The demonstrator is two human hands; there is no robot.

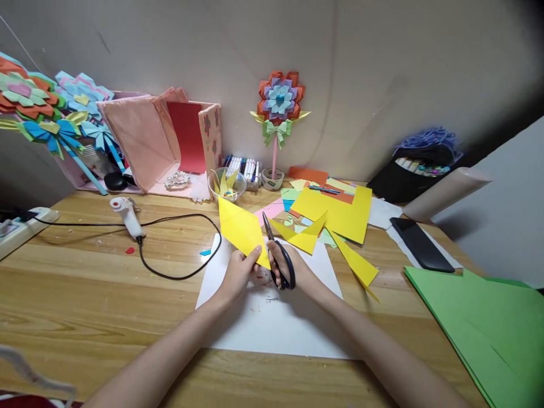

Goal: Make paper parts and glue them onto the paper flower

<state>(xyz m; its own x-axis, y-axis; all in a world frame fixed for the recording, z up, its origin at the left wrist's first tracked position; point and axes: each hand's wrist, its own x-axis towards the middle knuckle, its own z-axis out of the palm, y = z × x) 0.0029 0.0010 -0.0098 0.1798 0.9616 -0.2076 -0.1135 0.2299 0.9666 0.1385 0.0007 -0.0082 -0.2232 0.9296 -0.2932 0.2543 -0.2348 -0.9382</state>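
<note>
My left hand [238, 271] pinches the near corner of a yellow paper diamond [240, 229], holding it up over a white sheet [272, 317] on the wooden table. My right hand [293, 273] grips black-handled scissors [276, 252], blades pointing away along the diamond's right edge. Just to the right lie yellow offcuts [306, 235] and a long yellow strip [356, 262], beside a larger yellow sheet [340, 212].
A glue gun [126, 216] with a black cord lies at left, a power strip [23, 224] at far left. Green paper [488, 323] covers the right corner, next to a black phone [420, 243]. Paper flowers [279, 102], markers [245, 169], a plastic bowl [226, 184] and a pink box [161, 141] line the wall.
</note>
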